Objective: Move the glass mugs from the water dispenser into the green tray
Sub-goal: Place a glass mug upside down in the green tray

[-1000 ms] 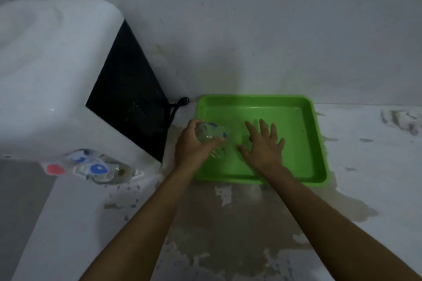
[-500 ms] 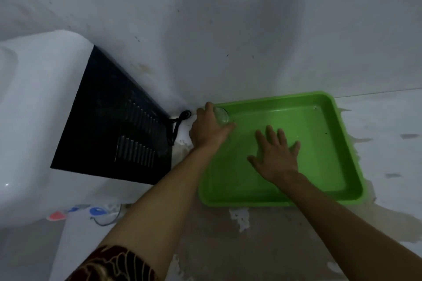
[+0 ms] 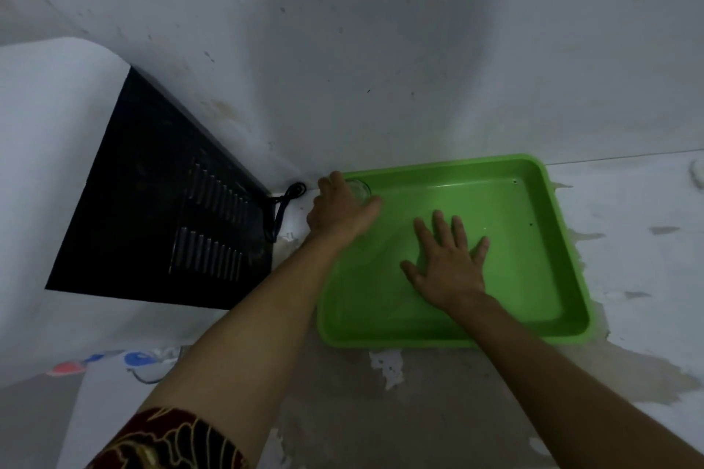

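Observation:
A green tray (image 3: 544, 225) lies on the worn counter against the wall. My left hand (image 3: 339, 211) is wrapped around a clear glass mug (image 3: 360, 190) at the tray's far left corner; only the mug's rim shows past my fingers. My right hand (image 3: 447, 265) lies flat with fingers spread over the middle of the tray floor, holding nothing. The white water dispenser (image 3: 49, 171) stands at the left, its black vented side (image 3: 164, 225) facing the tray. Under its red and blue taps (image 3: 133, 358) a curved glass edge (image 3: 152, 379) is partly visible.
A black power cord (image 3: 284, 207) loops between the dispenser and the tray's left corner. The grey wall rises directly behind the tray. The counter (image 3: 628, 247) extends to the right of the tray, its surface peeling and stained, and continues in front toward me.
My left hand has carried the mug from the tray's near left part to its far left corner. My right hand stays flat in the tray. The camera view has tilted up and left.

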